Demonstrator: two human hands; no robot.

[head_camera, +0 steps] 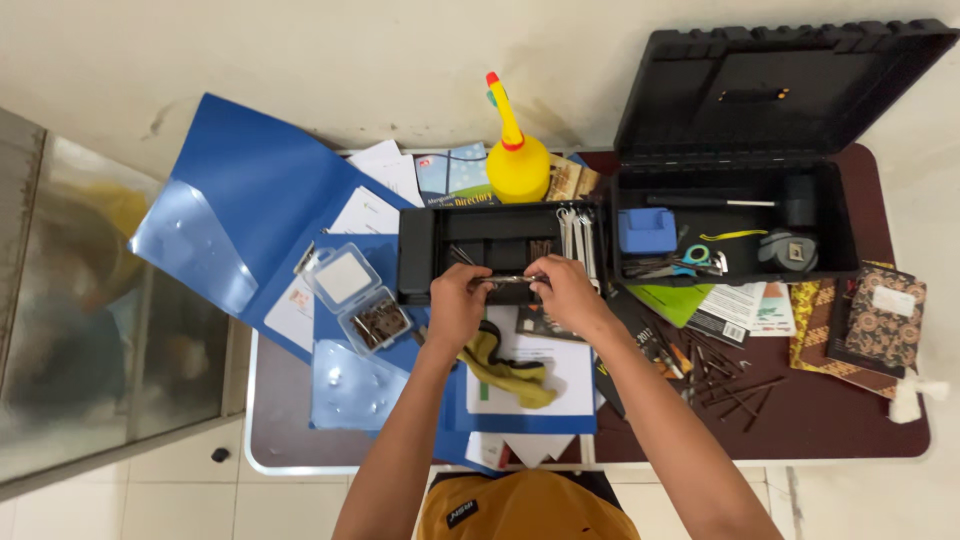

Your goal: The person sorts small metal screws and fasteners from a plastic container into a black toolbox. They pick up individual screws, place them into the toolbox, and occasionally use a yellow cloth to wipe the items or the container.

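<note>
head view: left hand (455, 305) and right hand (563, 290) pinch the ends of a thin metal tool (510, 281) over the black tray (430, 245); loose nails (735, 385) lie unsorted on the table (300, 400), toolbox (740, 215) open

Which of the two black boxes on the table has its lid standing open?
The big toolbox on the right; its lid is raised. The smaller black tray, beside the yellow bottle, has no lid.

My left hand (455, 305) and right hand (562, 290) pinch a thin metal tool (510, 281). They hover over the black tray (440, 250) on the counter (830, 420).
</note>
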